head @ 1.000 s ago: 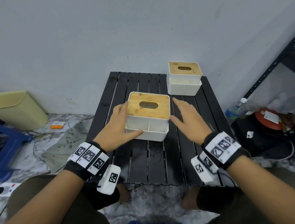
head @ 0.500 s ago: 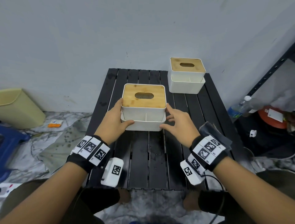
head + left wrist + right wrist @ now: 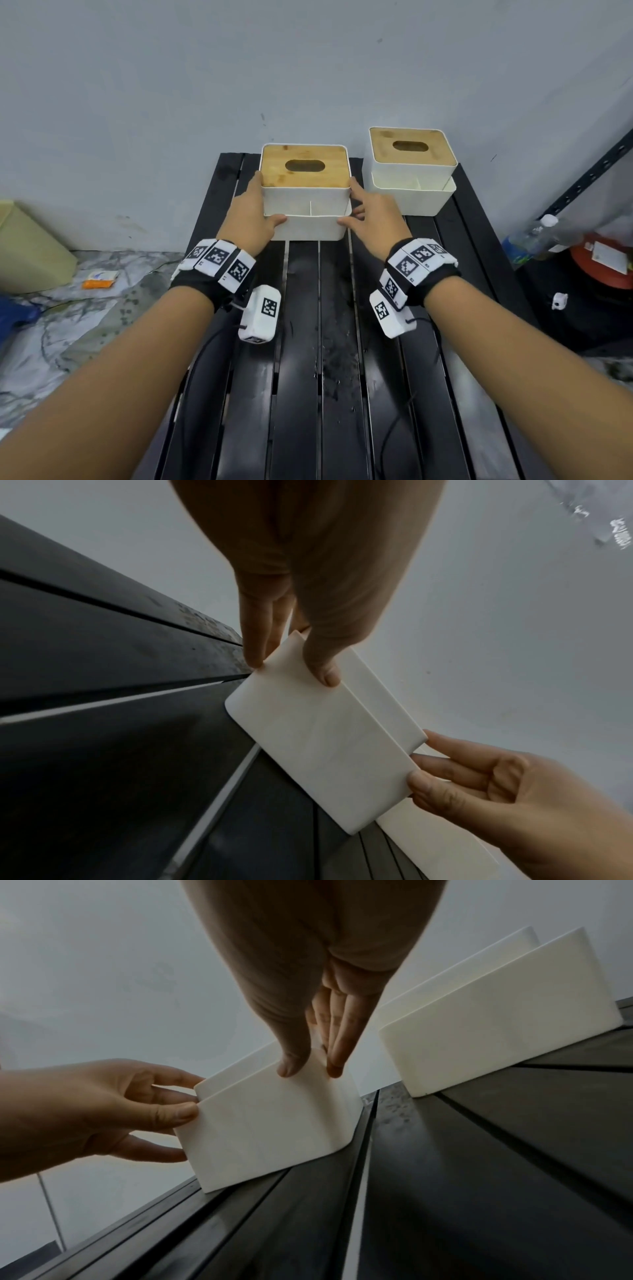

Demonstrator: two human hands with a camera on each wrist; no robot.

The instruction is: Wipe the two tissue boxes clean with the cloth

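Two white tissue boxes with bamboo lids stand on the black slatted table [image 3: 339, 342]. Both hands hold the nearer tissue box [image 3: 305, 202] at the back middle. My left hand [image 3: 255, 209] grips its left front corner, thumb on the front face and fingers along the side. My right hand [image 3: 368, 214] grips the right front corner the same way. The left wrist view shows the left hand [image 3: 289, 666] on this box [image 3: 318, 739]; the right wrist view shows the right hand [image 3: 311, 1066] on it [image 3: 267, 1123]. The second tissue box [image 3: 412, 171] stands close to its right. No cloth is in view.
A grey wall rises right behind the table. On the floor at the left are a pale yellow bin [image 3: 30, 246] and an orange packet [image 3: 99, 279]. At the right stand a dark metal rack upright [image 3: 589, 178], a water bottle [image 3: 534, 236] and a red container [image 3: 606, 263].
The nearer box has moved from the table's middle to the back, beside the other box. Both hands went with it, and the right hand has taken hold of its corner.
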